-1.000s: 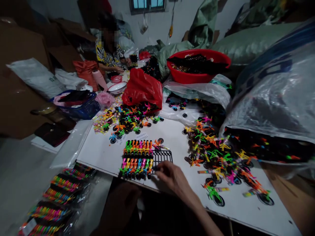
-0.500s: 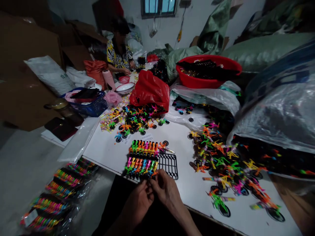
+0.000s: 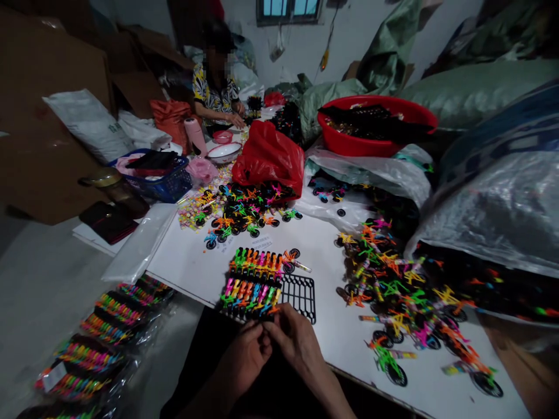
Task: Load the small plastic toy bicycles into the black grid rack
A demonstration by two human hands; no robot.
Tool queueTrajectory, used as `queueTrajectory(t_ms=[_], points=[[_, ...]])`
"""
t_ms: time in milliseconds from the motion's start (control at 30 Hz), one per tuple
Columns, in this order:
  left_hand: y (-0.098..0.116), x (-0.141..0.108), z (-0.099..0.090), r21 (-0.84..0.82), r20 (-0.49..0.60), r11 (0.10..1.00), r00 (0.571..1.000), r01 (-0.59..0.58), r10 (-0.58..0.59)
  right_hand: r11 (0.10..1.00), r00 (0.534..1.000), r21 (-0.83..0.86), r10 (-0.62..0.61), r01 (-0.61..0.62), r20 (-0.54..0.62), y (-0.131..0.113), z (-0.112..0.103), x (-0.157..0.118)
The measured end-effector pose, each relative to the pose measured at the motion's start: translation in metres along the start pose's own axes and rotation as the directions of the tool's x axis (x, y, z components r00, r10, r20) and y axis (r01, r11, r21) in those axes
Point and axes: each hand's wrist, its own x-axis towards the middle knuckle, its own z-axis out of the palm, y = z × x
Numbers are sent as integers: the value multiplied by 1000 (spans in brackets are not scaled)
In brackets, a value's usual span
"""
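Note:
A black plastic rack (image 3: 300, 294) lies at the near edge of the white table (image 3: 314, 244), its left part filled with rows of small coloured toy bicycles (image 3: 253, 279). My left hand (image 3: 247, 355) and my right hand (image 3: 297, 343) meet just in front of the rack, fingertips pinched together on a small piece that I cannot make out. A heap of loose toy bicycles (image 3: 402, 291) lies to the right of my right hand.
Another pile of bicycles (image 3: 244, 209) lies before a red bag (image 3: 268, 157). A red basin (image 3: 375, 125) and big plastic sacks (image 3: 493, 198) crowd the right. Packed racks in plastic (image 3: 100, 337) lie at the lower left. A person (image 3: 216, 87) works at the far end.
My right hand has drawn back from the rack to the table's edge, and my left hand has come up to meet it. The view has shifted slightly.

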Motion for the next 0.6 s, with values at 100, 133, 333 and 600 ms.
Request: queueTrajectory(t_ms=[100, 133, 333, 600], points=[[3, -21, -6, 421, 53, 904, 997, -71, 53, 996, 998, 68, 55, -52, -33, 2, 7, 0], [9, -30, -5, 572, 80, 811, 992, -126, 98, 993, 996, 89, 77, -73, -43, 3, 10, 0], [70, -44, 40, 724, 683, -410, 490, -556, 541, 976, 997, 204, 76, -72, -10, 14, 5, -2], [68, 1, 35, 448, 880, -752, 386, -484, 276, 887, 961, -448, -17, -114, -277, 11, -65, 54]])
